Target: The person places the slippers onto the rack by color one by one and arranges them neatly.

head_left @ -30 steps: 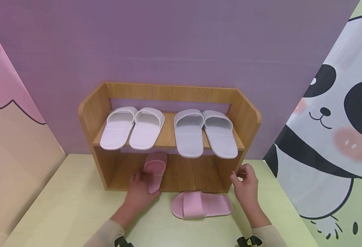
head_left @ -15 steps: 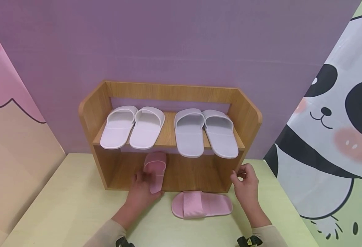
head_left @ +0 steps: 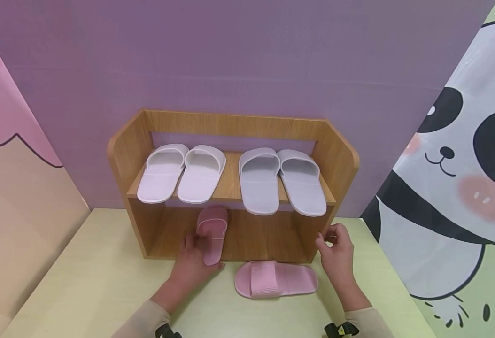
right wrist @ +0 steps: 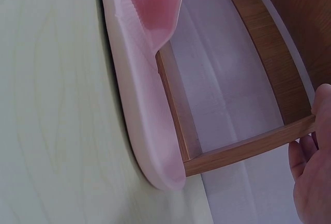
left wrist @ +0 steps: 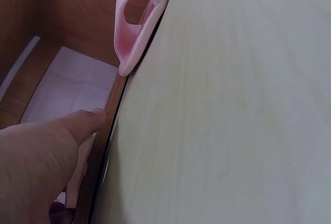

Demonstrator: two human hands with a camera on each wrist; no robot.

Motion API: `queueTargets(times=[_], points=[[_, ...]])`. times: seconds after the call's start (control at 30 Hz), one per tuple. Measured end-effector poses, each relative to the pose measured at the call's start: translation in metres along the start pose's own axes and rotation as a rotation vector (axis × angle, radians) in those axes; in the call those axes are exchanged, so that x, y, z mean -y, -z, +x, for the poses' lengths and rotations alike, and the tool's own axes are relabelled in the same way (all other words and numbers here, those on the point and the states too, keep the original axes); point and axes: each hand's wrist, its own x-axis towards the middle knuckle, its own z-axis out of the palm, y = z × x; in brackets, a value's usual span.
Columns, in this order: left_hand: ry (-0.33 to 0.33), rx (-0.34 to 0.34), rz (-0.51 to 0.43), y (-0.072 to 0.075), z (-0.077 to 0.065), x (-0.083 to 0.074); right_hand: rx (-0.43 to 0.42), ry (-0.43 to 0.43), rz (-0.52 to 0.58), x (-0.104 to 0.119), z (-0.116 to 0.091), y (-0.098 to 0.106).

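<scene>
A pink slipper (head_left: 216, 241) stands on the lower shelf of a wooden shoe rack (head_left: 235, 124), its heel toward me at the front edge. My left hand (head_left: 189, 263) is at its left side, fingers touching the slipper and thumb stretched past the heel. In the left wrist view that thumb (left wrist: 85, 123) is straight along the shelf edge, partly hiding the slipper. My right hand (head_left: 338, 253) pinches the front edge of the rack's right side panel, thumb inside and fingers outside. Another pink slipper (head_left: 294, 280) lies sideways on the table before the rack.
On the upper shelf are a white pair of slippers (head_left: 158, 180) at left and a greyish pair of slippers (head_left: 259, 190) at right. A purple wall (head_left: 239, 56) stands behind the rack, and side walls with cartoon animals flank the pale wooden table (head_left: 70, 281).
The slipper on the lower shelf has turned slightly, its heel straighter toward the front. My left thumb reaches a little farther right. The right hand has stayed on the rack's side panel.
</scene>
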Motion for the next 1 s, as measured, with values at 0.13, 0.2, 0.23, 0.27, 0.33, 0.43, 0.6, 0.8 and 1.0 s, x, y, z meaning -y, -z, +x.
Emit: queueTargets(times=[0.13, 0.2, 0.23, 0.27, 0.33, 0.43, 0.6, 0.8, 1.0], points=[[0.001, 0.008, -0.006, 0.0, -0.001, 0.001, 0.002, -0.019, -0.01, 0.0, 0.0, 0.001], [0.006, 0.017, -0.016, 0.0, -0.002, 0.002, 0.005, -0.031, -0.013, 0.0, 0.0, 0.001], [0.016, 0.02, -0.026, 0.001, -0.002, 0.002, 0.006, -0.034, -0.014, 0.0, 0.0, 0.001], [0.024, 0.02, -0.039, 0.002, -0.003, 0.002, 0.007, -0.037, -0.012, 0.0, 0.0, 0.001], [0.05, 0.019, -0.063, 0.006, -0.006, 0.003, 0.009, -0.035, -0.008, 0.001, -0.001, 0.001], [0.076, -0.007, -0.094, 0.014, -0.009, 0.007, 0.008, -0.027, 0.0, 0.002, 0.0, 0.001], [0.116, -0.069, -0.077, 0.04, -0.013, 0.02, 0.01, -0.023, 0.012, 0.002, 0.0, 0.0], [0.156, -0.219, -0.074, 0.077, -0.021, 0.036, 0.013, -0.045, -0.002, 0.003, 0.001, -0.001], [0.277, -0.291, -0.086, 0.099, -0.025, 0.052, 0.006, -0.046, -0.01, 0.003, 0.001, -0.001]])
